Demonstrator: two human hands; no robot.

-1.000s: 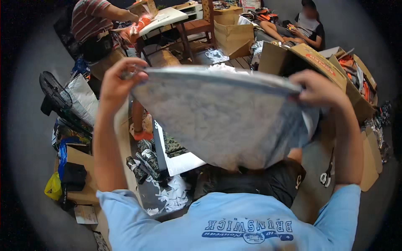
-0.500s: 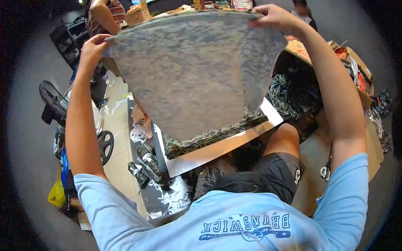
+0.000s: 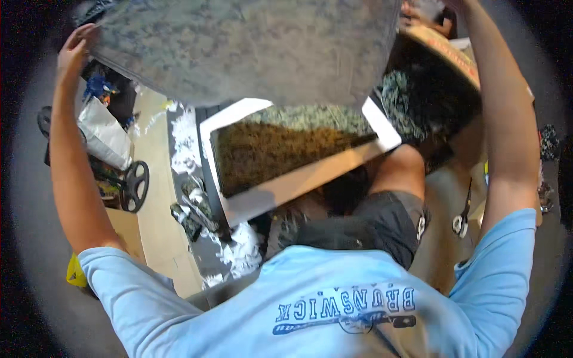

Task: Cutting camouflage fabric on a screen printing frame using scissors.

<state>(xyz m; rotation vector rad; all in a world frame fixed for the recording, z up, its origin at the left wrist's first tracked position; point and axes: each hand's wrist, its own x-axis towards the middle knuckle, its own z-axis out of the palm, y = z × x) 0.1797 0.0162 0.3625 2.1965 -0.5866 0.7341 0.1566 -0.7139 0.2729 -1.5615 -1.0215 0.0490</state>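
A wide camouflage-print cloth (image 3: 256, 51) spreads in the air at arm's length, blurred by motion and cut off by the top edge. My left hand (image 3: 74, 49) is raised at the far left, fingers closed on the cloth's left corner. My right arm reaches up to the top edge; only the base of my right hand (image 3: 461, 3) shows, its fingers out of the picture. Below the cloth lies a stack of camouflage cloth pieces (image 3: 274, 146), flat on a white board (image 3: 310, 190) in front of my lap. A shadow falls across part of the stack.
Rolled camouflage bundles (image 3: 196, 209) and white scraps (image 3: 239, 250) lie left of the board. An open carton (image 3: 444, 51) and crumpled dark green cloth (image 3: 397, 98) are at the right. White-handled scissors (image 3: 459, 224) lie by my right thigh. Another person (image 3: 441, 21) is beyond.
The cloth has risen and billowed toward the top edge, uncovering more of the stack. My left hand has moved outward to the left; my right hand has gone up mostly out of the picture.
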